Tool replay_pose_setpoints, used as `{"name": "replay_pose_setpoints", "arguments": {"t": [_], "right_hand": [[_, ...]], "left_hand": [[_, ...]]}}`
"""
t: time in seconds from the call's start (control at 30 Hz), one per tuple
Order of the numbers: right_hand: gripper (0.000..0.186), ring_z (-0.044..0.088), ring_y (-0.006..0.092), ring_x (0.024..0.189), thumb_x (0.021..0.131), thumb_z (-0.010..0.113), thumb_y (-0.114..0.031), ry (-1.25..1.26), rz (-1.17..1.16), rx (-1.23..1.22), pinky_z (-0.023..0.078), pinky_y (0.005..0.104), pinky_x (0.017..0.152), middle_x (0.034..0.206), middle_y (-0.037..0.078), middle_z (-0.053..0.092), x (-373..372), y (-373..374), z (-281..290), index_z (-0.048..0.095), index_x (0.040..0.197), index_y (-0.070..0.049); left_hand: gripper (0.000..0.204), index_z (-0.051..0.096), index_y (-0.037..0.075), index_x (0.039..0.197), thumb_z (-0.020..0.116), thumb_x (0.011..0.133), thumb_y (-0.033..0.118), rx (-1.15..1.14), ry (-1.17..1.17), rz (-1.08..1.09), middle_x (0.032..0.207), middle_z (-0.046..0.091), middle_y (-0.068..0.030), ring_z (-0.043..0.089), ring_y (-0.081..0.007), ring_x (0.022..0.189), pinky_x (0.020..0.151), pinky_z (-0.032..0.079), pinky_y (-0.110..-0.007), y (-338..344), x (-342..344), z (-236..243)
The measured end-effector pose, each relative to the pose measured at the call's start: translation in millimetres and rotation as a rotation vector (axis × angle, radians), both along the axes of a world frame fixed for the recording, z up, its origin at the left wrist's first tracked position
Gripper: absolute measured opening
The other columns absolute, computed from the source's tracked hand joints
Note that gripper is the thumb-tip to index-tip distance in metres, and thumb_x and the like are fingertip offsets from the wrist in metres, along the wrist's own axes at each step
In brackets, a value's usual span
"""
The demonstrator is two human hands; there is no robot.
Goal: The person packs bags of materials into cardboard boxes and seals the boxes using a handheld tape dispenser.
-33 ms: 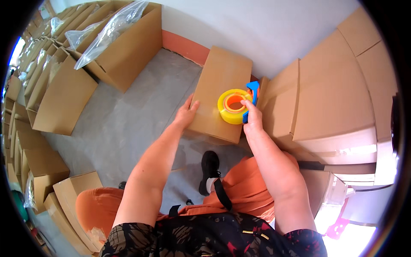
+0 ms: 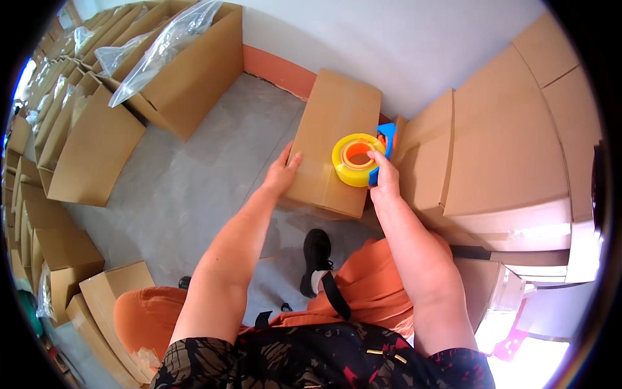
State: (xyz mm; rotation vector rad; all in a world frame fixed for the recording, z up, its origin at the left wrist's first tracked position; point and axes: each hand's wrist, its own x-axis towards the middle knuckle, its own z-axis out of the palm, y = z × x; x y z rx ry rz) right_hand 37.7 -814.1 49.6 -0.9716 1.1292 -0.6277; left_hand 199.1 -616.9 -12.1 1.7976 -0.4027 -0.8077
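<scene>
A closed cardboard box (image 2: 342, 97) stands on the floor in front of me, its far end close to the wall. My left hand (image 2: 281, 174) grips its left edge, thumb on the top face and fingers against the side. In my right hand (image 2: 385, 179) is a tape dispenser (image 2: 350, 177) with a blue frame, an orange hub and a thick roll of yellowish tape. It is over the right part of the box top; whether it touches the box I cannot tell. My right fingers are mostly hidden behind the dispenser.
Large cartons (image 2: 499, 136) are stacked close on the right. Open cartons (image 2: 201, 71) with clear plastic liners (image 2: 172, 48) stand in rows at the left. Flat-sided cartons (image 2: 116, 285) lean near my left knee. My black shoe (image 2: 317, 256) is on the grey floor (image 2: 194, 175) below the box.
The tape dispenser has shifted very slightly to the right with my right hand. My left hand and the box stay where they were.
</scene>
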Motion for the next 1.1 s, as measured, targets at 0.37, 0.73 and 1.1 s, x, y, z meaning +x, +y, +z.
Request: {"name": "replay_pose_setpoints", "arguments": {"t": [0.37,0.73,1.1], "right_hand": [[0.040,0.058,0.0118,0.095,0.080,0.078,-0.020,0.054,-0.099,-0.049,0.045,0.0289,0.084,0.105,0.001,0.063,-33,40,6,0.063,0.113,-0.005],[0.037,0.061,0.0103,0.091,0.083,0.078,-0.015,-0.160,-0.058,-0.214,0.047,0.0272,0.079,0.101,-0.001,0.065,16,54,34,0.061,0.115,-0.007],[0.039,0.064,0.0159,0.104,0.086,0.072,-0.012,-0.479,0.232,0.290,0.049,0.0335,0.098,0.110,0.005,0.067,119,156,89,0.060,0.123,-0.004]], "left_hand": [[0.057,0.046,0.019,0.150,0.060,0.099,0.040,-0.101,-0.015,-0.158,0.138,0.061,-0.0117,0.057,-0.0231,0.129,0.107,0.042,-0.034,-9,5,-3],[0.059,0.050,0.024,0.147,0.060,0.095,0.049,0.105,-0.116,-0.052,0.138,0.061,-0.0107,0.057,-0.0298,0.129,0.105,0.046,-0.039,-46,-15,-4],[0.047,0.061,0.009,0.131,0.068,0.089,0.029,0.110,-0.750,0.205,0.135,0.061,-0.0161,0.056,-0.0332,0.127,0.105,0.046,-0.042,59,148,24]]}}
